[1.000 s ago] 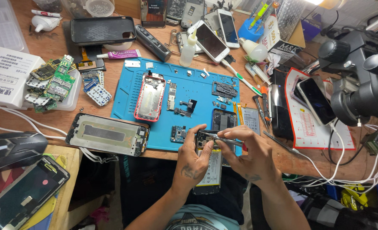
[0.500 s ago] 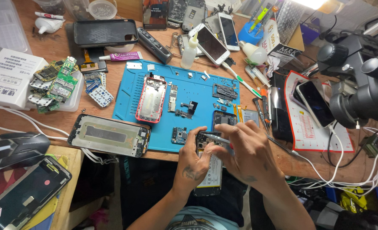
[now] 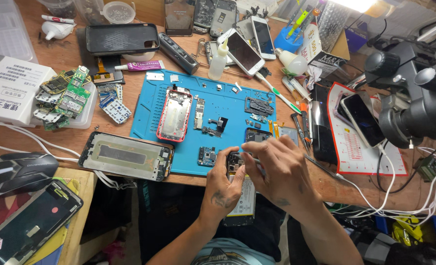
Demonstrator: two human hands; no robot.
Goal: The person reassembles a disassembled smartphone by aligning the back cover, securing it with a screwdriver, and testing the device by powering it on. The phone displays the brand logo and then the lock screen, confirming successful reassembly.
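Both of our hands are working at the near edge of the desk (image 3: 414,196): our left hand (image 3: 223,189) is clamped around the opened phone (image 3: 238,194), holding it half over the desk's edge above our lap, while our right hand (image 3: 281,172) is pinching a thin metal tool (image 3: 321,166), apparently tweezers or a fine driver, with its tip going down into the top of the phone's open back. We cannot tell exactly which part the tip is touching, since our fingers are covering it. We are judging this to be the stage of lifting or seating a small internal part near the top of the phone. The next move is calling for a steady left grip and a light, precise touch from the tool, because the phone is hanging partly off the desk.

Just beyond our hands, the blue repair mat (image 3: 149,115) is carrying a red phone frame (image 3: 175,114), a small circuit board (image 3: 207,156) and loose parts. A display frame (image 3: 125,157) is lying beside the mat at left, a heap of green circuit boards (image 3: 63,98) is sitting farther left, and a black microscope (image 3: 414,98) is looming at right.
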